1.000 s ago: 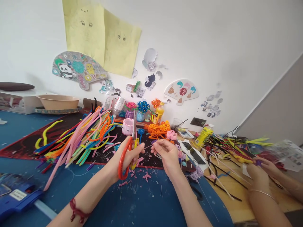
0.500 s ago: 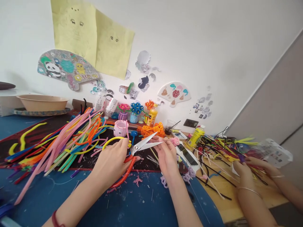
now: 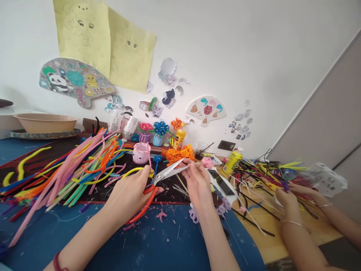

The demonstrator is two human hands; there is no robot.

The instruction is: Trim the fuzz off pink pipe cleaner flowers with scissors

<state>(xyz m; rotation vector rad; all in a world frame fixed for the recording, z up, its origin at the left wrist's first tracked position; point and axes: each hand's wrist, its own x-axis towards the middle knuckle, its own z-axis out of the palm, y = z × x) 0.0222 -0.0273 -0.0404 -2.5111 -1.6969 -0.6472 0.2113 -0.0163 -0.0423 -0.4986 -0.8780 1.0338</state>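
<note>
My left hand [image 3: 131, 190] is closed around the orange-red handles of a pair of scissors [image 3: 169, 172]. The blades are a little apart and point right, their tips touching or nearly touching the fingers of my right hand [image 3: 199, 184]. Those fingers are pinched together; whatever they hold is too small or hidden to name. Just behind my left hand stands a pink cup-shaped pot [image 3: 141, 153] with a pink stem rising at its edge. A yellow pipe cleaner [image 3: 132, 170] curves behind the same hand. Pink scraps [image 3: 161, 214] lie on the blue table cover below the scissors.
Many coloured pipe cleaners [image 3: 81, 162] are heaped at left. An orange pipe-cleaner pile [image 3: 179, 153], small flower pots [image 3: 158, 139] and a yellow bottle [image 3: 232, 161] stand behind. A phone [image 3: 220, 181] lies right of my hand. Another person's hands [image 3: 290, 199] work at far right.
The scissor blades have closed slightly, their tips still by my right fingers. The whole view has shifted a little; both hands keep about the same pose.
</note>
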